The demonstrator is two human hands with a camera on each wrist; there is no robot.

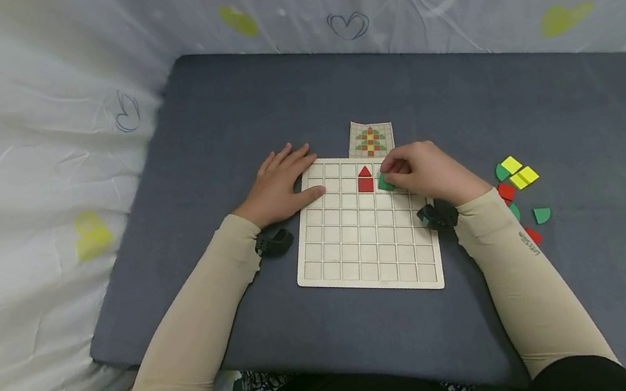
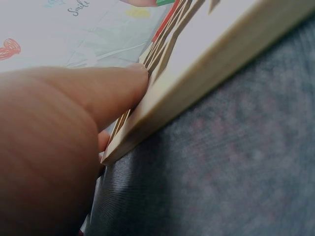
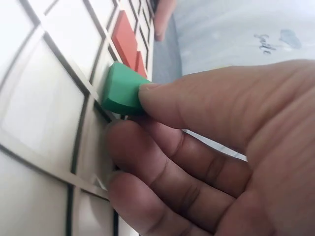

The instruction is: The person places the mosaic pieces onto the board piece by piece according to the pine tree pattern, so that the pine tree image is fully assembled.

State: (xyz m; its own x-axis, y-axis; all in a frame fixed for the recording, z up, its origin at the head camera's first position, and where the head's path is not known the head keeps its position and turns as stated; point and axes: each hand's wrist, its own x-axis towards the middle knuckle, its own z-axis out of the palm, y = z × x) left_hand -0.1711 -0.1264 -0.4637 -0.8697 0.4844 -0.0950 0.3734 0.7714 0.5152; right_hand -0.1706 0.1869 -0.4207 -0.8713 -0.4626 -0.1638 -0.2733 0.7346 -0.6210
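Observation:
A pale wooden grid board (image 1: 359, 243) lies on the grey table. My left hand (image 1: 280, 187) rests at its upper left corner with fingers spread, and in the left wrist view the thumb (image 2: 118, 88) touches the board's edge. Between thumb and fingers, my right hand (image 1: 424, 169) pinches a green quarter-round tile (image 3: 123, 91) at the grid's upper right. Just left of that tile, a red square tile (image 1: 365, 184) sits in a cell, with a red triangle tile (image 1: 364, 172) in the cell above it.
A small pattern card (image 1: 370, 140) showing a tree of coloured shapes lies behind the board. Right of my right forearm are loose tiles: yellow squares (image 1: 523, 177), a green quarter-round (image 1: 542, 215) and red pieces (image 1: 506, 191), some partly hidden by the sleeve.

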